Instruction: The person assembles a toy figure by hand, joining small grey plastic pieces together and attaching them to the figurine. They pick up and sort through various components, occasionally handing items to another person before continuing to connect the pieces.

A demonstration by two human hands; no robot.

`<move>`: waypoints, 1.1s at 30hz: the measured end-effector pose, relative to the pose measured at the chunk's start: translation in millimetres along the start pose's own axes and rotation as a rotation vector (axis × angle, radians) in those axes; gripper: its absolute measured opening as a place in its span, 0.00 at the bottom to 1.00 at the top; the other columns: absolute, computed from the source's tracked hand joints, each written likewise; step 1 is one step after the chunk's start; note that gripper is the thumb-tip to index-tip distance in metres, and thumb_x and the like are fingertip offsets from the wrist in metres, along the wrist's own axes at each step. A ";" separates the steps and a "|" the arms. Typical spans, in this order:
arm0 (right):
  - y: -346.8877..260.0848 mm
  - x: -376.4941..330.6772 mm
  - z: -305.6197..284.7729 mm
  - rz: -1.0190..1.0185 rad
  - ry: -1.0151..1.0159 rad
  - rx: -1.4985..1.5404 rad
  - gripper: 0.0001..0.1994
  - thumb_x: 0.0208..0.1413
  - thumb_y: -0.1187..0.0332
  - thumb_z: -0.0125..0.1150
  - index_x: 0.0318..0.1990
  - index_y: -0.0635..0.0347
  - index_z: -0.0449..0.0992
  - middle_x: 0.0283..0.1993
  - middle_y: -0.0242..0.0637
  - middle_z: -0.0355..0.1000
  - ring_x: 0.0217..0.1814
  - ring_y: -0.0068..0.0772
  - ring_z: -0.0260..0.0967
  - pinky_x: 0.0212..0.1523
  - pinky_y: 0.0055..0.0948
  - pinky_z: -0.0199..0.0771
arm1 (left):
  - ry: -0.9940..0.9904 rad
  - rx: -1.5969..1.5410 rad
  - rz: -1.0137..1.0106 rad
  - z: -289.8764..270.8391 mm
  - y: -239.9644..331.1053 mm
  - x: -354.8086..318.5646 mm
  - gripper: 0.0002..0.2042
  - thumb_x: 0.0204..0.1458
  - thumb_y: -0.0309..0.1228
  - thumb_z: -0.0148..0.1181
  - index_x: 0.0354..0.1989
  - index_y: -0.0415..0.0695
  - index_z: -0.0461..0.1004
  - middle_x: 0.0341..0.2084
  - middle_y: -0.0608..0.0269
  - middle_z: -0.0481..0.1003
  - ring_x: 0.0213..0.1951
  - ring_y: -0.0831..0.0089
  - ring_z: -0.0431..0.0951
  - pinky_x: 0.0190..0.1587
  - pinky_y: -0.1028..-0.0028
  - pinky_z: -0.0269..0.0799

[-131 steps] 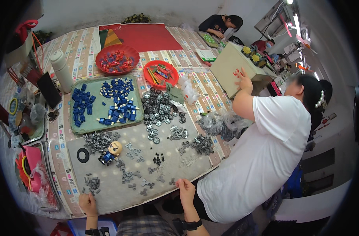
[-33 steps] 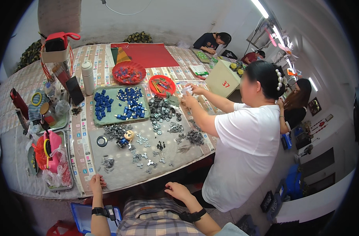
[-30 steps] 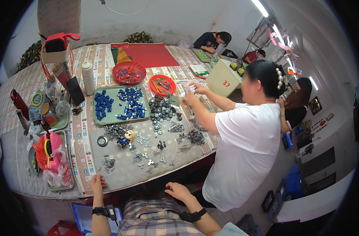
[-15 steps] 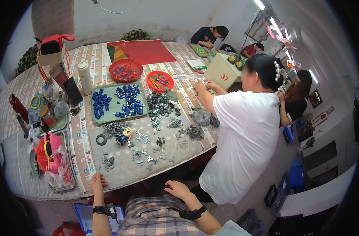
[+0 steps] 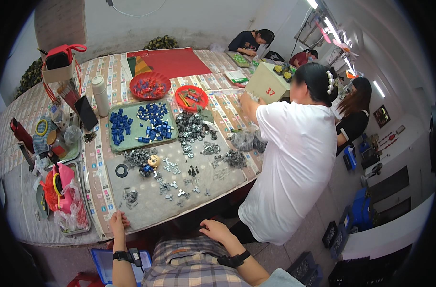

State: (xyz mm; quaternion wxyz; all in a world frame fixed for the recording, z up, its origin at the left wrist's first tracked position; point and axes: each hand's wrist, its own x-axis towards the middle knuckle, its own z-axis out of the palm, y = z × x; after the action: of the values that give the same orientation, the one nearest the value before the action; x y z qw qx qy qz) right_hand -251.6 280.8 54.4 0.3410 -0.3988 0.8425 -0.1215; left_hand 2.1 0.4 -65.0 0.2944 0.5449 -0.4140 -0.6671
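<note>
One big-headed figure appears assembled on the grey mat. Still loose: blue parts in the green tray, black wheels, grey pieces. Left hand, at the mat's near edge: relaxed, nothing visible in it. Right hand, below the edge: fingers bent, palm hidden; grip cannot be determined.

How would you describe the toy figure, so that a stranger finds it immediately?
On the table, find the green tray with blue parts. Just nearer the camera wearer, among grey parts, is the figure; unlike them, it has a big, round, pale head.
</note>
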 end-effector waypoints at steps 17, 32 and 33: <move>-3.9 3.0 1.5 -0.008 0.004 -0.002 0.16 0.48 0.58 0.55 0.42 0.56 0.69 0.36 0.41 0.70 0.40 0.40 0.68 0.39 0.34 0.68 | -0.016 0.015 -0.003 -0.2 2.0 0.0 0.14 0.54 0.40 0.47 0.27 0.40 0.68 0.15 0.67 0.66 0.13 0.81 0.68 0.13 0.83 0.65; -2.0 5.8 9.1 -0.034 -0.004 0.004 0.16 0.47 0.59 0.56 0.41 0.58 0.70 0.36 0.42 0.70 0.39 0.40 0.68 0.39 0.33 0.68 | 0.022 0.025 -0.022 0.6 9.6 -6.5 0.14 0.55 0.39 0.47 0.27 0.41 0.69 0.14 0.68 0.66 0.13 0.81 0.68 0.14 0.84 0.64; -1.4 5.6 10.0 -0.042 -0.015 0.003 0.16 0.47 0.59 0.56 0.41 0.58 0.70 0.36 0.42 0.70 0.39 0.40 0.68 0.39 0.33 0.68 | 0.036 0.025 -0.023 1.1 11.2 -7.6 0.14 0.55 0.39 0.47 0.27 0.41 0.69 0.14 0.68 0.66 0.13 0.81 0.68 0.14 0.84 0.64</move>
State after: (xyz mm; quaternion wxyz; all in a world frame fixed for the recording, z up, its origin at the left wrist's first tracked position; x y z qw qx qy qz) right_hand -246.5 276.3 45.0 0.3452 -0.4169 0.8312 -0.1271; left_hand 2.1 1.7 -51.5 0.2872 0.5653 -0.4104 -0.6554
